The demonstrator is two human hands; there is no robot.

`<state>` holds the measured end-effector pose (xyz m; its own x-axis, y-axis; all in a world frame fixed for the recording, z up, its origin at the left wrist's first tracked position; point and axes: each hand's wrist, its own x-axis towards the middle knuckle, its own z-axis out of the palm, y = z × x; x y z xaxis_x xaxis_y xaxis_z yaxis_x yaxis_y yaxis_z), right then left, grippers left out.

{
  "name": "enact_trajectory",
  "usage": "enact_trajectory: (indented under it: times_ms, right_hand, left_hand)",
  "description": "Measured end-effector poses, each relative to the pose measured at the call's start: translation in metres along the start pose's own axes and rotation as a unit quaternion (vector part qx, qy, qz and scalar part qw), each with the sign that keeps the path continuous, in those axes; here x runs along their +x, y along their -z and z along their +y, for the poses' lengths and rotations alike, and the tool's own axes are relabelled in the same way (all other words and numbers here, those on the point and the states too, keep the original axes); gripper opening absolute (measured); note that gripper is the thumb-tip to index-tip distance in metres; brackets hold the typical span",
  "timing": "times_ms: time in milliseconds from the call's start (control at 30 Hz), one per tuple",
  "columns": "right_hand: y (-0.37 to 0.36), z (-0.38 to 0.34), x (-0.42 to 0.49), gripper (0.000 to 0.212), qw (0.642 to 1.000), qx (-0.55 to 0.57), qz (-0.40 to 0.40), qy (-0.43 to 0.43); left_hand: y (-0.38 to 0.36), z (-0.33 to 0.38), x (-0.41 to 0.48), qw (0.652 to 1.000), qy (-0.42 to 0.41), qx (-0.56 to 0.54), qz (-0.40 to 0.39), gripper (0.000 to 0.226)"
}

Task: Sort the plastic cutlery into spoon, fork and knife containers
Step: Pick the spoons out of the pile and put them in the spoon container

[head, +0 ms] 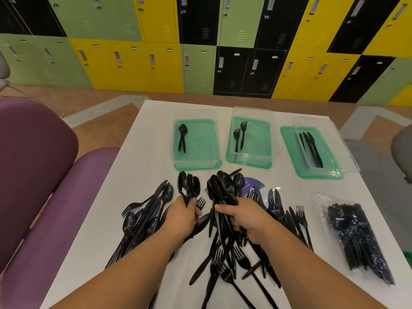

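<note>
1. Lockers (200,41) in green, yellow and black fill the wall beyond the white desk (138,175); a purple seat (44,175) stands at its left edge and a sealed clear bag of black cutlery (354,237) lies near its right edge
2. Loose black cutlery (145,219) is heaped across the near half of the desk, spoons, forks and knives mixed and overlapping, crowding the space under and around both forearms; a round purple sticker (252,185) shows just beyond the heap
3. Left hand (182,217) is raised over the heap, its grip closed around the handles of a small bunch of spoons (188,186) whose bowls fan upward
4. Right hand (243,219) is beside it, slightly apart, its grip closed around a thicker bundle of spoons (223,188), bowls also pointing away from the person
5. Three clear containers sit on green lids in a row at the far side: the left container (196,161) holds spoons, the middle container (248,157) two forks, the right container (312,172) several knives
</note>
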<state>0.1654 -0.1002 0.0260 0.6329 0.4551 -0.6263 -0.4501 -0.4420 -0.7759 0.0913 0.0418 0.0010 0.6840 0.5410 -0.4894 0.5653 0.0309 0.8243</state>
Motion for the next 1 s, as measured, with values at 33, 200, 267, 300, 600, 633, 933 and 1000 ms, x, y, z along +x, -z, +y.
enact_trajectory:
  times_ms: [33, 200, 267, 300, 600, 633, 933, 1000]
  right_hand:
    - [-0.003, 0.002, 0.0, 0.01, 1.0, 0.015, -0.001, 0.01]
    - [-0.017, 0.006, -0.001, 0.006, 0.996, 0.073, 0.028, 0.05]
    - [-0.019, 0.006, -0.002, 0.007, 0.994, 0.089, 0.037, 0.058]
    - [-0.019, 0.007, -0.001, 0.007, 0.994, 0.086, 0.041, 0.061]
    - [-0.023, 0.015, 0.008, 0.025, 0.997, 0.005, 0.063, 0.049]
    - [-0.023, 0.016, 0.008, 0.027, 0.997, -0.004, 0.062, 0.047]
    - [-0.015, 0.007, 0.002, 0.023, 0.999, -0.034, -0.008, 0.022]
    - [-0.015, 0.006, 0.002, 0.021, 0.999, -0.033, -0.017, 0.026]
  left_hand:
    - [-0.004, 0.0, -0.004, 0.999, 0.007, -0.034, -0.014, 0.018]
    - [-0.008, -0.005, -0.013, 0.991, 0.011, -0.099, -0.094, 0.036]
    - [-0.005, -0.005, -0.016, 0.985, 0.015, -0.125, -0.121, 0.041]
    - [-0.005, -0.005, -0.017, 0.982, 0.014, -0.135, -0.129, 0.039]
    - [-0.003, 0.001, -0.018, 0.975, 0.017, -0.13, -0.178, 0.024]
    - [-0.002, 0.002, -0.018, 0.972, 0.029, -0.146, -0.184, 0.025]
    - [0.006, -0.005, -0.016, 0.939, 0.106, -0.239, -0.223, 0.019]
    - [0.007, -0.006, -0.014, 0.935, 0.108, -0.245, -0.23, 0.013]
